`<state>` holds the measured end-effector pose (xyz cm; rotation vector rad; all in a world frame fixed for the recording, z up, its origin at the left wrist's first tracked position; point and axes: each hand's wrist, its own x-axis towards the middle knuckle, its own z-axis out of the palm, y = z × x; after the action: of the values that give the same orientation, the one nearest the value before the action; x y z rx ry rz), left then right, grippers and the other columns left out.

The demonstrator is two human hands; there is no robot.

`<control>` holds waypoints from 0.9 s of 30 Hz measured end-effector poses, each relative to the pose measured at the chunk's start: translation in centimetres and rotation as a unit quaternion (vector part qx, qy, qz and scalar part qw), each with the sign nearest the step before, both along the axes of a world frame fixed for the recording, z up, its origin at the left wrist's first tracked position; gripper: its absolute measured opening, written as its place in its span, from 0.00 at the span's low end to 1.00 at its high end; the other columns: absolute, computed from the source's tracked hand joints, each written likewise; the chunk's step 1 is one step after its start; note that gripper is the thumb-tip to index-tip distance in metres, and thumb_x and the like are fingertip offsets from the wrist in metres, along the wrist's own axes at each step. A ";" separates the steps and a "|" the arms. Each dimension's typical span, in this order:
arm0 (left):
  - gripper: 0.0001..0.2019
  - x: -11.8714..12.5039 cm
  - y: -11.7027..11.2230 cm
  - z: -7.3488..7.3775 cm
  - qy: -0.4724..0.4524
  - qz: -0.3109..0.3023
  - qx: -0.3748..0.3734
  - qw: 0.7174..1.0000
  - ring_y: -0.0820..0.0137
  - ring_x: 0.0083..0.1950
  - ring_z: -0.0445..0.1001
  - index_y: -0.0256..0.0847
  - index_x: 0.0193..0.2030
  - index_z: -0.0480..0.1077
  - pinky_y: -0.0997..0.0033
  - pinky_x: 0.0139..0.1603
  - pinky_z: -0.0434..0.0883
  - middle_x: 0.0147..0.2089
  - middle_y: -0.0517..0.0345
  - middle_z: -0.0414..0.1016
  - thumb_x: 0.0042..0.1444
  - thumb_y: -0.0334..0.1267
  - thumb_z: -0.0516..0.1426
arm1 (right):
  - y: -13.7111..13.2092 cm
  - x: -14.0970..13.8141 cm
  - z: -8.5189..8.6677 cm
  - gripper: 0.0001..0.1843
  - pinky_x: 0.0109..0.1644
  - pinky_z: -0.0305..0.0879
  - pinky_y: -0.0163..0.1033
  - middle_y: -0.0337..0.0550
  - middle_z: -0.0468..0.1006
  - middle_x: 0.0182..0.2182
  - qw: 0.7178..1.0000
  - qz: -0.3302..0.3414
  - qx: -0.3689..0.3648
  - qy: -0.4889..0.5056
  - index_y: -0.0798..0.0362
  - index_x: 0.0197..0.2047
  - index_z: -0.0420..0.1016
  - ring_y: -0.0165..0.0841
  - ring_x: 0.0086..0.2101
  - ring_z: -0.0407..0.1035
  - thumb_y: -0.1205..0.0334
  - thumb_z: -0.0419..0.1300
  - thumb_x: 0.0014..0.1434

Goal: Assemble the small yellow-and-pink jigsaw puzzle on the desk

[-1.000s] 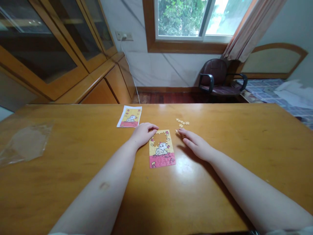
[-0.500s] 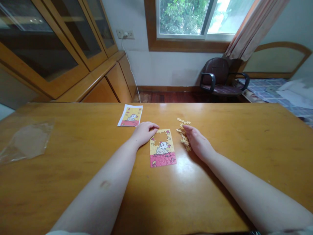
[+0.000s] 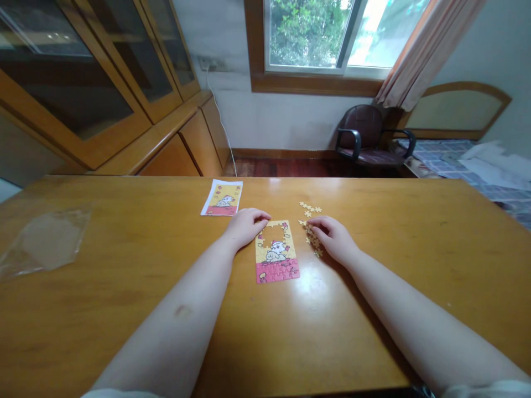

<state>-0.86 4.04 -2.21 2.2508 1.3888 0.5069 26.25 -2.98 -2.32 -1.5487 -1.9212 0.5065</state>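
A jigsaw puzzle (image 3: pixel 277 270) lies flat on the table, with a white cartoon animal on yellow above a pink band. A gap showing the table is in its upper yellow part. My left hand (image 3: pixel 248 225) rests at the puzzle's upper left corner, thumb and fingers slightly apart, holding nothing. To the right is a small scatter of loose yellow puzzle pieces (image 3: pixel 310 208). Over them, my right hand (image 3: pixel 335 237) has its thumb and fingertips drawn together at one puzzle piece (image 3: pixel 303 222); the fingers partly cover the pile.
Behind my left hand lies a printed reference picture (image 3: pixel 224 199) matching the puzzle. A clear plastic bag (image 3: pixel 50 237) is at the left of the wooden table (image 3: pixel 145 221). Beyond the table are a glass-doored cabinet (image 3: pixel 166 127), an office chair (image 3: pixel 367 135) and a bed (image 3: pixel 440 155).
My right hand has gone from stretched fingers beside the pile to fingertips closed together at its left side. My left hand stays at the puzzle's corner. The view has tilted slightly.
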 end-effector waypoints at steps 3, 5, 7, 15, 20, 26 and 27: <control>0.13 0.0 -0.1 0.1 -0.002 0.001 -0.002 1.000 0.62 0.49 0.73 0.45 0.44 0.77 0.62 0.52 0.69 0.46 0.56 0.79 0.57 0.40 0.54 | 0.4 -0.4 1.3 0.11 0.51 0.65 0.45 0.47 0.80 0.40 0.992 0.004 0.012 -0.127 0.51 0.41 0.78 0.40 0.43 0.71 0.61 0.55 0.61; 0.13 0.1 -0.1 0.2 -0.002 0.002 -0.002 1.000 0.62 0.49 0.73 0.45 0.44 0.77 0.61 0.52 0.69 0.45 0.56 0.79 0.57 0.40 0.54 | 1.1 -0.8 2.3 0.11 0.48 0.65 0.44 0.49 0.80 0.38 0.974 0.008 0.000 -0.225 0.52 0.39 0.80 0.41 0.41 0.71 0.60 0.56 0.61; 0.12 0.1 -0.2 0.4 -0.002 0.004 -0.002 1.000 0.62 0.48 0.74 0.45 0.43 0.78 0.61 0.52 0.69 0.45 0.56 0.79 0.56 0.40 0.54 | 2.1 -1.5 3.1 0.11 0.46 0.65 0.43 0.52 0.80 0.38 0.962 0.005 -0.018 -0.274 0.52 0.38 0.80 0.41 0.40 0.71 0.59 0.56 0.61; 0.12 0.3 -0.3 0.6 -0.006 0.007 -0.012 1.000 0.63 0.49 0.74 0.44 0.42 0.78 0.63 0.52 0.70 0.45 0.56 0.79 0.56 0.39 0.54 | 3.9 -2.8 2.2 0.13 0.44 0.66 0.39 0.48 0.79 0.42 0.961 0.041 -0.046 -0.269 0.49 0.40 0.81 0.40 0.41 0.73 0.65 0.54 0.61; 0.12 0.3 -0.2 0.5 0.003 0.006 -0.011 1.000 0.62 0.48 0.74 0.45 0.43 0.78 0.62 0.53 0.69 0.45 0.57 0.79 0.56 0.39 0.54 | 3.8 -2.7 2.1 0.14 0.45 0.65 0.40 0.51 0.79 0.42 0.957 0.031 -0.073 -0.277 0.51 0.45 0.78 0.41 0.42 0.72 0.66 0.52 0.62; 0.12 0.3 -0.3 0.6 -0.003 0.005 -0.009 1.000 0.63 0.47 0.74 0.44 0.42 0.78 0.62 0.54 0.69 0.44 0.56 0.80 0.56 0.38 0.54 | 3.7 -3.1 1.7 0.10 0.48 0.64 0.42 0.51 0.79 0.42 0.964 0.055 -0.091 -0.244 0.53 0.43 0.74 0.40 0.43 0.71 0.68 0.54 0.61; 0.12 0.3 -0.3 0.6 -0.004 0.004 -0.008 1.000 0.64 0.47 0.74 0.44 0.42 0.78 0.62 0.54 0.69 0.45 0.56 0.80 0.56 0.38 0.54 | 3.7 -3.1 1.6 0.10 0.48 0.64 0.42 0.50 0.79 0.42 0.965 0.060 -0.088 -0.240 0.53 0.43 0.74 0.40 0.43 0.71 0.69 0.54 0.60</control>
<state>-0.53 3.76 -1.65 2.2291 1.3949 0.5054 23.12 0.67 -0.74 -1.8001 -2.4000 0.3818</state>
